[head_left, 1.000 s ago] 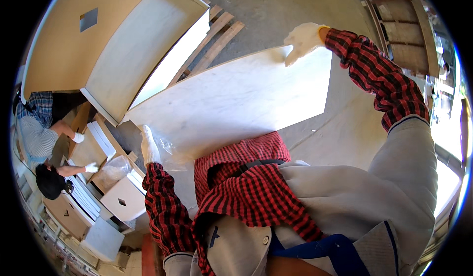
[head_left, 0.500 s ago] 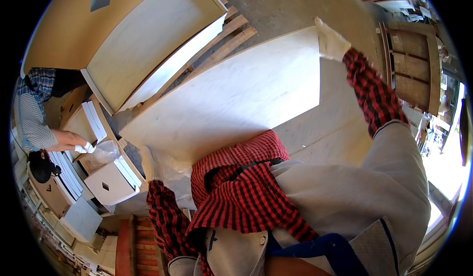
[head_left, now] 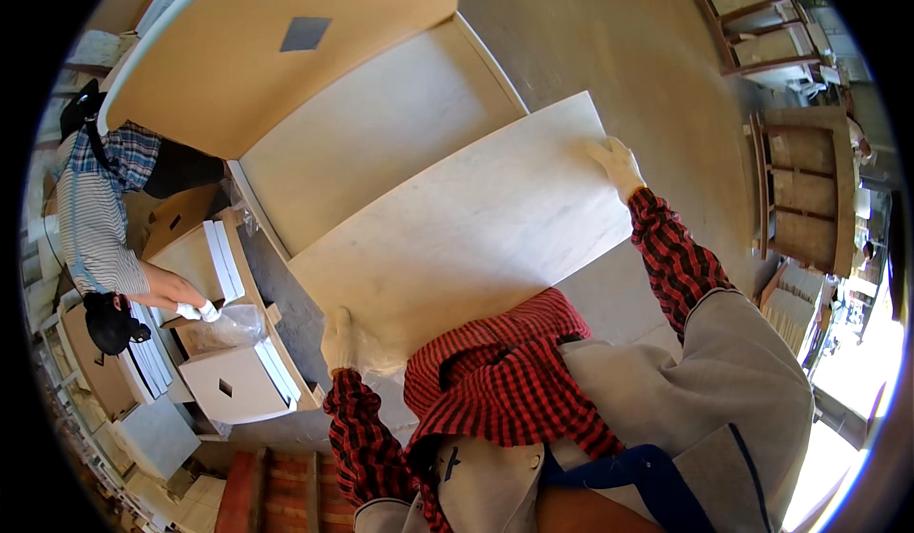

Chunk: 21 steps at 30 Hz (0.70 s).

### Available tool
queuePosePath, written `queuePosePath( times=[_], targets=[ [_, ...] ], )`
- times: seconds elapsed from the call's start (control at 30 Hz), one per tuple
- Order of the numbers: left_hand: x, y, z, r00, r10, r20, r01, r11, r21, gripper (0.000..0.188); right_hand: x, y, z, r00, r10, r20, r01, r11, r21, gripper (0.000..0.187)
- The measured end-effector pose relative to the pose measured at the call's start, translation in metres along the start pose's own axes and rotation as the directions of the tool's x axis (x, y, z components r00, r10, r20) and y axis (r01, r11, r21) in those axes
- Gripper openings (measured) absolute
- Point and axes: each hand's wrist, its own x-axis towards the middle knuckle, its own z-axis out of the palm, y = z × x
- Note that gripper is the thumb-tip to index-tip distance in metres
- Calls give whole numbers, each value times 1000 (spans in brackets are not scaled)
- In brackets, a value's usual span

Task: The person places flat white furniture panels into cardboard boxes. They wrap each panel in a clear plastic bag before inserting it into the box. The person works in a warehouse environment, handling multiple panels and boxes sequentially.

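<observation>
A large white panel (head_left: 466, 200) with faint grey marbling is tilted in front of me, between my two gloved hands. My right hand (head_left: 619, 167) grips its right end, with the fingers over the face. At the near left corner, my left hand (head_left: 338, 343) is closed on the panel's edge, its fingertips partly hidden. Clear plastic film (head_left: 381, 354) hangs beside that hand. Beyond the panel is a large open cardboard box (head_left: 238, 67) with a pale marbled board (head_left: 371, 138) lying in it. The panel's far edge overlaps the near side of this box.
A co-worker (head_left: 100, 214) in a striped top and white gloves bends over a carton (head_left: 233, 381) of white panels at the left. Wooden slats (head_left: 286, 495) lie at the lower left. Racks (head_left: 809, 190) line the right side, with concrete floor (head_left: 609, 38) between.
The panel has moved forward over the near side of the box. My right hand has come lower and now lies over the panel's right end. The box appears further right in view.
</observation>
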Motion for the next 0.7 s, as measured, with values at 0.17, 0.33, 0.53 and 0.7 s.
queuePosePath(
  times=[0.17,0.33,0.53,0.7],
  targets=[
    [21,44,-44,999,35,8,-36,963,267,70,30,-34,0,989,-148,14,149,986,-72,51],
    [46,53,-90,991,94,97,-119,946,301,71,34,-54,-5,972,-229,60,236,954,-182,49],
    [61,69,-101,980,190,50,-196,918,344,72,40,-61,6,973,-142,184,156,986,-62,45],
    [66,74,-93,980,189,60,-198,924,326,70,41,-60,5,971,-130,202,128,992,24,45]
  ],
)
